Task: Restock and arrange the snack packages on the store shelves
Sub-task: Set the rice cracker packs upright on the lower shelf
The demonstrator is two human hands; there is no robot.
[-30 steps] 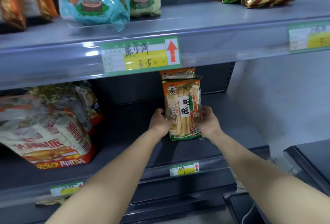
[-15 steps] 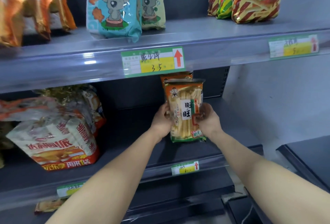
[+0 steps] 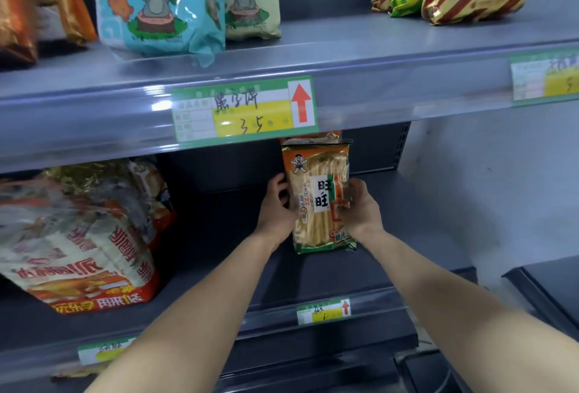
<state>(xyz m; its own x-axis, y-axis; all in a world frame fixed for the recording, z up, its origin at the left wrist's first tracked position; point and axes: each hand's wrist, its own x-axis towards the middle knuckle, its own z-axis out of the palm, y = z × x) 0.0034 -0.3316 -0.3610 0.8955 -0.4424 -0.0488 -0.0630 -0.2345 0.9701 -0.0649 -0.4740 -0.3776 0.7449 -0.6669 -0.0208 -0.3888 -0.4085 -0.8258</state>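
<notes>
Plainly, the rice cracker pack (image 3: 318,198) stood upright on the middle shelf (image 3: 407,236), the left hand (image 3: 275,208) curled round its left edge, the right hand (image 3: 360,211) round its right. It looked light and brittle inside, best held by the sides. 1 matching pack (image 3: 316,136) stood behind; the big red bag (image 3: 78,251) lay well apart, the upper shelf (image 3: 376,101) close overhead.

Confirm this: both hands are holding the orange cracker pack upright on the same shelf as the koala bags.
Wrong shelf. In the head view the left hand and right hand hold the cracker pack upright on the shelf below the koala bags.
</notes>
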